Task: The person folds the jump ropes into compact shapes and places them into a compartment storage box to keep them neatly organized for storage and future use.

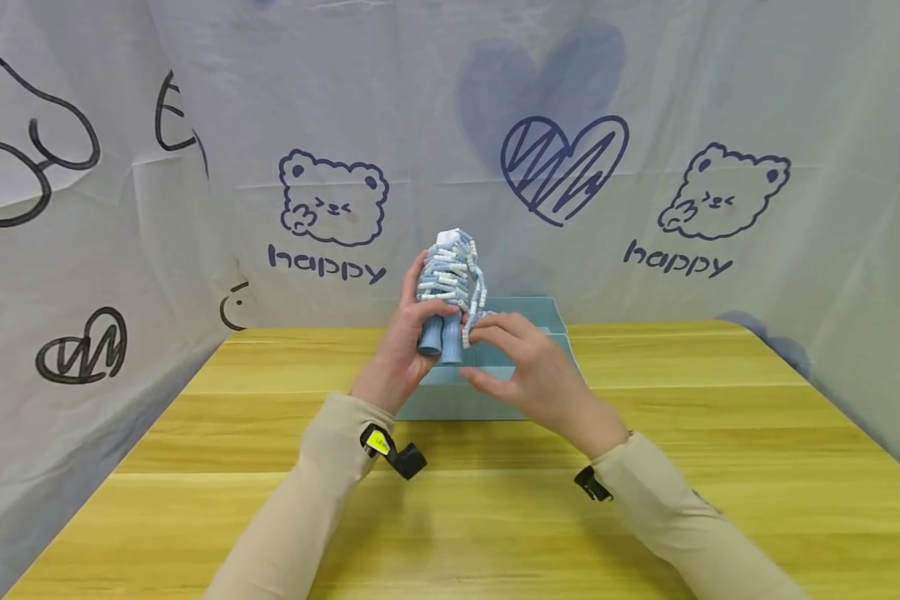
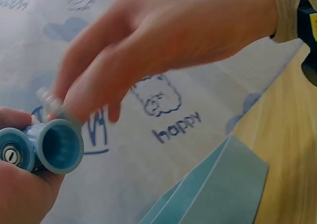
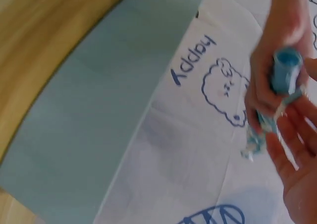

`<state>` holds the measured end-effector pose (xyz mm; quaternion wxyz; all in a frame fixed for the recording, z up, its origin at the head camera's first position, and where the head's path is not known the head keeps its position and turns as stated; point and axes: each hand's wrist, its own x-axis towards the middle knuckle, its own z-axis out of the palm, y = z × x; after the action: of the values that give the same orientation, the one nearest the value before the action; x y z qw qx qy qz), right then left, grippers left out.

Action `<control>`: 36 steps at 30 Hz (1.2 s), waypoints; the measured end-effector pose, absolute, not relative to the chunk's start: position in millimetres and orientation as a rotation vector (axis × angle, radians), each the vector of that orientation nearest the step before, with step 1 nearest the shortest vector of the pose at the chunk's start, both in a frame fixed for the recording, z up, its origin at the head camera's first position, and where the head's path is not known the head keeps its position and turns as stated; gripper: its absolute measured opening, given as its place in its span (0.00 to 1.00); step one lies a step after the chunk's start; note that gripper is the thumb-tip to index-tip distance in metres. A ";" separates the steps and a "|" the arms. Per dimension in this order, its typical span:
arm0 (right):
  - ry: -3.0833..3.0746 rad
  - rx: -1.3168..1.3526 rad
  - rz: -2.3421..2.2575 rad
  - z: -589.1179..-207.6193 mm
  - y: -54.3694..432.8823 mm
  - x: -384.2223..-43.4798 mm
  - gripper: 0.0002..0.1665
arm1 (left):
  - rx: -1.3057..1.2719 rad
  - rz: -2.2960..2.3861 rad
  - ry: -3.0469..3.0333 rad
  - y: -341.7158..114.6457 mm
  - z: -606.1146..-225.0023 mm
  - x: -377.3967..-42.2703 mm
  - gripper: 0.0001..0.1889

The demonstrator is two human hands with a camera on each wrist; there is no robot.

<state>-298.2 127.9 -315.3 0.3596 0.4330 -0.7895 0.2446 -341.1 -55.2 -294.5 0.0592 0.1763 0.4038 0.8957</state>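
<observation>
My left hand [image 1: 399,350] grips a beaded jump rope [image 1: 447,273], wound into a blue and white bundle, above the box. Its two blue handles [image 1: 452,343] point toward me. In the left wrist view, one handle end [image 2: 62,145] looks hollow, and a round metal piece [image 2: 11,154] shows inside the other. A loose length of beads [image 1: 478,304] hangs at the bundle's right side. There my right hand [image 1: 543,375] touches it with fairly straight fingers, the thumb standing apart. The right wrist view shows the rope's loose part [image 3: 292,99] against these fingers, somewhat blurred.
Behind and below the hands, a light blue divided box [image 1: 487,404] stands on the wooden table [image 1: 495,517]. A white cloth [image 1: 435,108] printed with bears and hearts hangs at the back and sides. Straps with black parts [image 1: 393,450] sit on both wrists.
</observation>
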 end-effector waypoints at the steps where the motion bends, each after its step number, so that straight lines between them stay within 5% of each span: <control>1: -2.042 1.102 0.629 -315.3 126.4 -297.7 0.24 | 0.548 2.716 1.199 -52.5 -293.7 -339.2 0.48; 7: -2.012 1.026 0.688 -311.4 126.1 -297.4 0.27 | 0.656 2.655 0.995 -43.8 -290.8 -330.6 0.48; 15: -1.972 1.051 0.675 -309.2 131.7 -295.7 0.20 | 0.811 2.539 1.045 -48.5 -291.4 -331.2 0.47; 36: -1.798 1.091 0.518 -324.5 135.8 -308.8 0.19 | 0.704 2.597 1.476 -35.0 -299.4 -332.2 0.53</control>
<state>-308.8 135.8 -324.5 0.4686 0.4450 -0.7333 0.2111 -332.2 -35.0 -299.4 0.0362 0.2292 0.4804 0.8458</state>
